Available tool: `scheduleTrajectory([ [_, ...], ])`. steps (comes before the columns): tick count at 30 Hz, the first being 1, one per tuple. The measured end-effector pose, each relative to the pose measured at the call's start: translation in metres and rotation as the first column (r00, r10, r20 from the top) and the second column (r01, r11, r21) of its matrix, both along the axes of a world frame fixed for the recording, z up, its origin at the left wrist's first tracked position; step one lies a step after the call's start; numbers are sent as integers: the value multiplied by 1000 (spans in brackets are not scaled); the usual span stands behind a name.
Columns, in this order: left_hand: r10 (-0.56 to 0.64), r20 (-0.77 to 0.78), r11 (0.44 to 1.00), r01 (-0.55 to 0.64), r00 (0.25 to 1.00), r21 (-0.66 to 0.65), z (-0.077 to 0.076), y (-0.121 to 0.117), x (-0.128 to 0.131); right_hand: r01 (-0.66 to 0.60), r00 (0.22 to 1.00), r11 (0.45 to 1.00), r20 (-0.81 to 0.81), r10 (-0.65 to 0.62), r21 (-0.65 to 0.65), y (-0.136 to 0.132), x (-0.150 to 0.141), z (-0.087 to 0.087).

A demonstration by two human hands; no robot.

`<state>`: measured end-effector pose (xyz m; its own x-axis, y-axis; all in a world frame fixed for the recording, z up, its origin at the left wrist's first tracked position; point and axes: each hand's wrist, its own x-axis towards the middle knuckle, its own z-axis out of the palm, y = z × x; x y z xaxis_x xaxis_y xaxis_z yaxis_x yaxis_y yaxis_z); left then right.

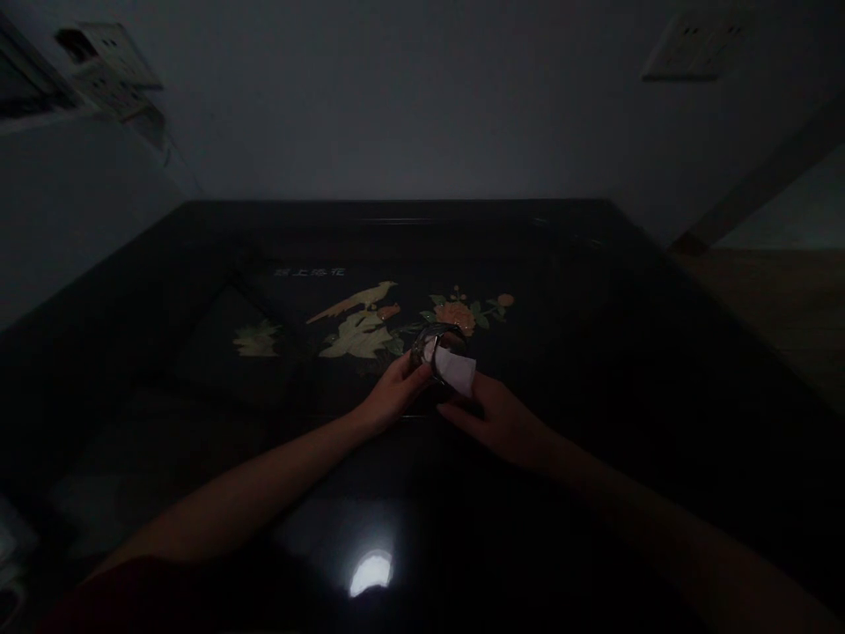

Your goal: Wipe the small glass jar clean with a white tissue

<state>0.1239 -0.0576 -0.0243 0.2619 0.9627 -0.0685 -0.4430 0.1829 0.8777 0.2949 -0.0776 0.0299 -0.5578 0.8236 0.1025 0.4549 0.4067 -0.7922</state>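
My left hand (394, 394) is closed around a small dark, shiny, rounded object with a ring-like rim (418, 346). Its exact kind is hard to make out in the dim light; it may be glass or metal. A white piece of paper or cloth (457, 371) lies against the object's rim, partly inside it. My right hand (495, 416) grips the lower right end of this white piece, with the fingertips partly hidden. Both hands are close together above the middle of a dark, glossy tabletop (317, 475).
The tabletop bears a picture of a pale bird (360, 301), an orange flower (455, 317) and written characters. A light wall (396, 106) rises behind the table. Wall sockets (693, 46) sit at upper right, with others (119, 57) at upper left. A bright reflection shows near the front.
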Motion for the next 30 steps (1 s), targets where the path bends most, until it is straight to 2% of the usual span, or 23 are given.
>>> scheduleTrajectory([
  [5, -2, 80, 999, 5, 997, -34, 7, -2, 3, -88, 984, 962, 172, 44, 258, 3, 2, -8],
  [8, 0, 115, 999, 4, 993, -33, 8, -2, 3, -147, 951, 939, 307, 47, 311, 8, 4, -7],
  [11, -16, 142, 1000, 19, 990, -19, 5, 0, 3, -214, 910, 893, 413, 35, 396, 13, 7, -5],
  [15, -31, 139, 999, 33, 990, -9, -1, 4, 3, -262, 893, 810, 451, -3, 524, 18, 11, -6],
  [18, -19, 125, 1000, 22, 992, -20, -3, 4, 3, -285, 885, 786, 465, -4, 549, 18, 13, -5],
  [21, -35, 132, 999, 39, 991, -24, 0, 3, 4, -286, 875, 806, 484, -2, 519, 17, 11, -2],
  [24, -28, 115, 999, 33, 993, -40, 7, 0, 4, -232, 894, 877, 447, 22, 420, 14, 8, 1],
  [27, -16, 73, 999, 19, 997, -50, 9, -2, 4, -154, 947, 936, 319, 48, 316, 11, 6, 0],
  [30, -23, 48, 999, 24, 999, -36, 4, -1, 2, -98, 988, 976, 138, 72, 194, 6, 4, -4],
])
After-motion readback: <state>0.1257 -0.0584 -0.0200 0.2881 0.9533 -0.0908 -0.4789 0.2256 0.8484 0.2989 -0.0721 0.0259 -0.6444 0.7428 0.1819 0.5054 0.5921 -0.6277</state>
